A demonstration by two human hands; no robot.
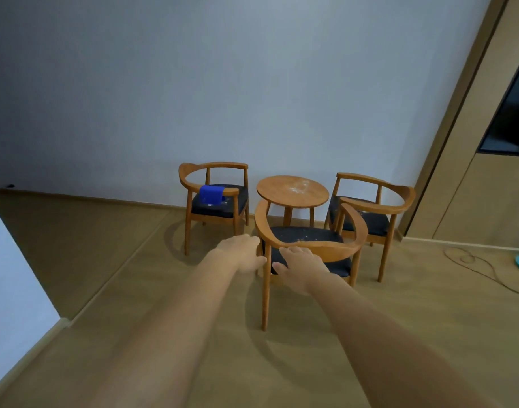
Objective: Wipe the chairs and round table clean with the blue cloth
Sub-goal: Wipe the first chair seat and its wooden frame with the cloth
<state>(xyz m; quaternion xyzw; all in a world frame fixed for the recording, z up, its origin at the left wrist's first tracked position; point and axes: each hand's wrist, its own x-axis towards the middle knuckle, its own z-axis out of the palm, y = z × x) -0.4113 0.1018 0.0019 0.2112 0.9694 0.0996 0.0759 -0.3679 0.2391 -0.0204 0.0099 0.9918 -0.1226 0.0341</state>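
The fingers [250, 240] of the left hand [240, 256] are straight and a little spread. They hold nothing. They reach to the left corner of the near chair [311, 235], just beside its curved back rail. The fingers [299, 251] of the right hand [299, 267] are loose and flat too, with the thumb stuck out, right at the same rail. I cannot tell if they touch the wood. Neither hand grips anything.

My guess is that both hands go there to take hold of this chair, maybe to pull it out so its seat is easy to get at.

The blue cloth [211, 194] is in neither hand. It hangs over one arm rest of the left chair [193, 184] and down onto the dark seat, well apart from the hands. It looks like someone put it there to wait. It has to be picked up before any wiping can start.

The round table [292, 198] stands between the three chairs, with white specks near the far edge of its top. The near chair's seat has pale specks on it, and so does the seat of the right chair [375, 201]. The left chair has a few beside the cloth. So I think nothing is wiped clean so far.

The floor [164, 290] is smooth and brown. A plain pale wall [252, 83] stands behind the chairs. On the right is a tall wooden panel [473, 201], and a thin cord [473, 262] curls on the floor near it.
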